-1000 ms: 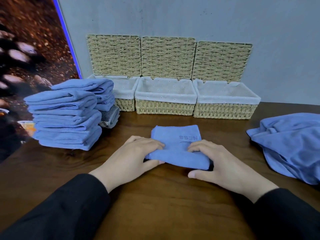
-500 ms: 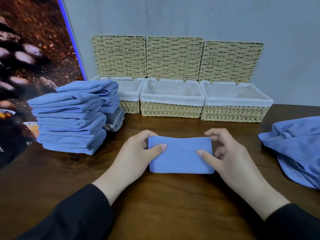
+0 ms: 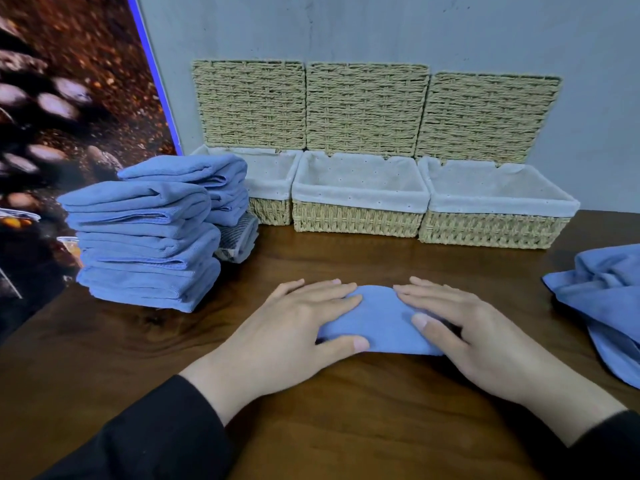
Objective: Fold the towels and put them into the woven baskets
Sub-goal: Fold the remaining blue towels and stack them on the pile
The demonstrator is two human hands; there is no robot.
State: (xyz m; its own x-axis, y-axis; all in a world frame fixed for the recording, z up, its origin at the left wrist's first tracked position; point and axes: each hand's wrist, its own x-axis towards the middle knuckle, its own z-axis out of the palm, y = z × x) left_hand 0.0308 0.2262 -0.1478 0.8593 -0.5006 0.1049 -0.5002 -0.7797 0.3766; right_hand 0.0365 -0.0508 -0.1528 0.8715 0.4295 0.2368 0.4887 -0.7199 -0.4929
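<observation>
Blue folded towel mid-table, left hand, right hand pressing flat, fingers straight

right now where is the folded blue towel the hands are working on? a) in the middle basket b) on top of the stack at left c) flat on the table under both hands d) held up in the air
c: the folded towel lies on the table, with the left hand and right hand pressing flat on it.

Left hand, right hand: flat, palms down, fingers straight, pressing
</observation>
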